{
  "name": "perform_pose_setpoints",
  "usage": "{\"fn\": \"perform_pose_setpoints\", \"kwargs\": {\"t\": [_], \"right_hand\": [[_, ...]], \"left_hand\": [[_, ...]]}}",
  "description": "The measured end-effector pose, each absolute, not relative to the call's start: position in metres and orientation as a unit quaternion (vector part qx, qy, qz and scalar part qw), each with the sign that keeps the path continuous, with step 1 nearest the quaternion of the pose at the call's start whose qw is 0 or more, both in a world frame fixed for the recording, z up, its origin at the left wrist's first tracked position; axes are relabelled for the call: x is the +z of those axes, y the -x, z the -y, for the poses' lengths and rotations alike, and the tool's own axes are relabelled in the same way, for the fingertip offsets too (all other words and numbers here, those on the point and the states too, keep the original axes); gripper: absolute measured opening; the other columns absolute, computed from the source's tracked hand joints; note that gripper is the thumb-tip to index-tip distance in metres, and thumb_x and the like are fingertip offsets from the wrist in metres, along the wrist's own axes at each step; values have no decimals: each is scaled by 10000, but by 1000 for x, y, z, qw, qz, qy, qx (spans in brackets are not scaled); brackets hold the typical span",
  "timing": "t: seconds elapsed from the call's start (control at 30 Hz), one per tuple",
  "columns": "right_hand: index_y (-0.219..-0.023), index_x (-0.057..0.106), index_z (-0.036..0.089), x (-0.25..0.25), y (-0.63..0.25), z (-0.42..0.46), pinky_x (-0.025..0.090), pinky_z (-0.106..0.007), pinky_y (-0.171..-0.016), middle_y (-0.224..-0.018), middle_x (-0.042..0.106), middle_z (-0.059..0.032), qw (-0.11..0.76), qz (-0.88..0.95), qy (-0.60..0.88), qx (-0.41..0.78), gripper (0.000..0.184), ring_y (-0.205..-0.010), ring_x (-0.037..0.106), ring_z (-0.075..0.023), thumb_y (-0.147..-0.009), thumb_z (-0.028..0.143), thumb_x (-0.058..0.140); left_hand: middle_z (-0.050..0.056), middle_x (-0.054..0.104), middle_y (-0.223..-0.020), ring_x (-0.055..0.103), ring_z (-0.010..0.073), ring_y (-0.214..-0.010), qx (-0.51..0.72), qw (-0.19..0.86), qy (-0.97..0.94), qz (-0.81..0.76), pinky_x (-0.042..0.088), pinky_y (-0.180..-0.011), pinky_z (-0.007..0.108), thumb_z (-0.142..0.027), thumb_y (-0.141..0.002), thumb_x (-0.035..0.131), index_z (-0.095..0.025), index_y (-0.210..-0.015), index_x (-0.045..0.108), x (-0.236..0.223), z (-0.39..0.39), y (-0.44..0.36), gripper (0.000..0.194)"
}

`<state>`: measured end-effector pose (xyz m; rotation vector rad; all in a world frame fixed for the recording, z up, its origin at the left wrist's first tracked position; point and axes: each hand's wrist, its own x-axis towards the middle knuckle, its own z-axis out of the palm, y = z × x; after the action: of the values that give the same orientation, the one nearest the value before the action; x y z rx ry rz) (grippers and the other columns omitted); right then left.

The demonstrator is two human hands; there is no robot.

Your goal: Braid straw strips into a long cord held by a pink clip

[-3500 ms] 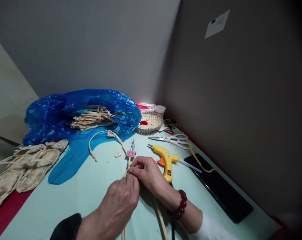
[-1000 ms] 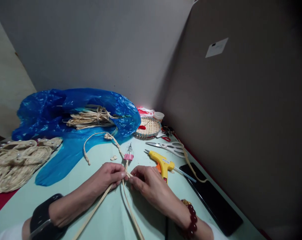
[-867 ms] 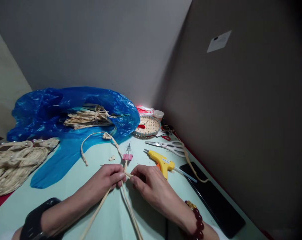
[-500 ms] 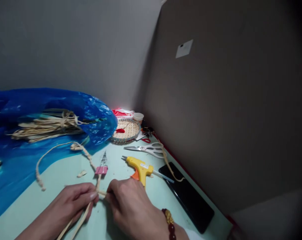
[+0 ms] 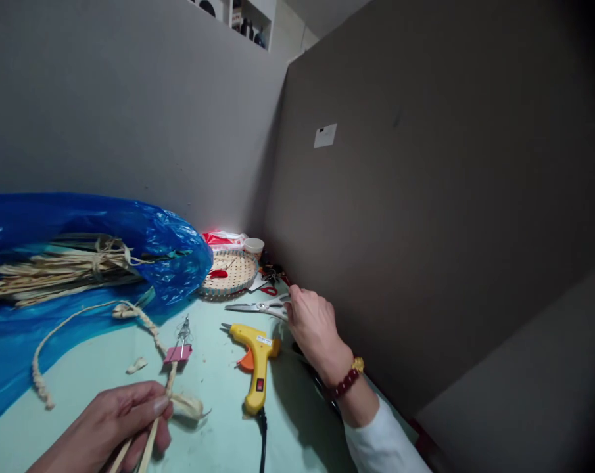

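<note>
My left hand (image 5: 124, 417) pinches pale dried plant strips (image 5: 152, 447) just below a pink binder clip (image 5: 178, 355). From the clip a thin braid (image 5: 152, 328) of the same fibre curves away to the left. A short, wide strip end (image 5: 187, 407) sticks out to the right of my left fingertips. My right hand (image 5: 311, 322) is at the handles of the white scissors (image 5: 258, 307), fingers curled and partly hidden; whether it grips a handle or a strip there cannot be made out. A yellow glue gun (image 5: 255, 368) lies between my hands.
A blue plastic bag (image 5: 173, 243) with a tied bundle of dried strips (image 5: 80, 263) lies at the left. Behind are a woven round tray (image 5: 233, 272), a small cup (image 5: 254, 246) and red-handled scissors (image 5: 268, 290). A black phone (image 5: 321, 387) is under my right forearm. Walls border the table.
My right hand has let go of the strip beside my left hand and moved right and away to the scissors' handles. My left hand keeps its pinch. The view has shifted.
</note>
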<state>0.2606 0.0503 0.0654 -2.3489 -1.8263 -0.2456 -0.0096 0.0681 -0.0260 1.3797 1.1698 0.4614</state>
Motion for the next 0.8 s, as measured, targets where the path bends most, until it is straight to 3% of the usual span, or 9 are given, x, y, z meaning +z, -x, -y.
{"fn": "perform_pose_setpoints", "kwargs": {"t": [0.07, 0.2, 0.3, 0.4, 0.5, 0.63, 0.8], "right_hand": [[-938, 633, 116, 64, -272, -56, 451, -298, -682, -884, 696, -158, 47, 604, 793, -68, 122, -834, 683, -240, -899, 128, 517], [-959, 643, 116, 50, -282, -59, 505, -338, -750, -905, 687, -86, 7, 600, 799, -31, 163, -828, 665, -191, -915, 256, 570], [-1022, 638, 102, 46, -288, -55, 487, -335, -737, -896, 691, -121, 18, 609, 793, -11, 173, -823, 663, -206, -917, 141, 506], [-1093, 615, 119, 57, -288, -46, 448, -286, -709, -881, 696, -131, 67, 645, 761, 17, 291, -811, 657, -202, -872, 49, 438], [-1132, 582, 188, 78, -273, -33, 446, -220, -729, -920, 678, -45, 134, 703, 695, 74, 277, -830, 626, -147, -898, 148, 439], [-992, 613, 170, 93, -237, -18, 459, -221, -724, -947, 637, -44, 337, 717, 503, 345, 185, -837, 586, -148, -887, 254, 487], [-883, 630, 162, 74, -204, -22, 414, -211, -688, -830, 619, -10, 347, 676, 415, 500, 108, -733, 534, -116, -829, 187, 540]], "left_hand": [[-21, 544, -433, 317, 59, -359, 203, 637, -571, -477, 265, -435, 192, -572, -637, 684, -171, -523, 634, -21, -67, 8, 419], [-4, 606, -511, 284, 35, -367, 234, 661, -531, -476, 169, -404, 174, -503, -651, 704, -152, -585, 607, -14, -64, 8, 371], [-8, 604, -499, 173, 18, -348, 244, 669, -523, -468, 51, -393, 198, -467, -667, 677, -151, -632, 584, -10, -61, 7, 331], [3, 622, -490, 145, 16, -334, 246, 664, -540, -455, 40, -372, 209, -463, -683, 647, -150, -643, 575, -8, -61, 6, 323], [17, 641, -487, 173, 24, -333, 252, 659, -542, -456, 47, -370, 211, -429, -693, 633, -152, -642, 572, -7, -60, 6, 287], [21, 657, -508, 167, 26, -334, 257, 652, -550, -455, 54, -376, 217, -446, -716, 599, -158, -655, 568, -8, -59, 5, 296], [7, 634, -489, 181, 32, -334, 255, 640, -563, -457, 65, -377, 224, -467, -704, 595, -166, -645, 556, -10, -59, 5, 310]]}}
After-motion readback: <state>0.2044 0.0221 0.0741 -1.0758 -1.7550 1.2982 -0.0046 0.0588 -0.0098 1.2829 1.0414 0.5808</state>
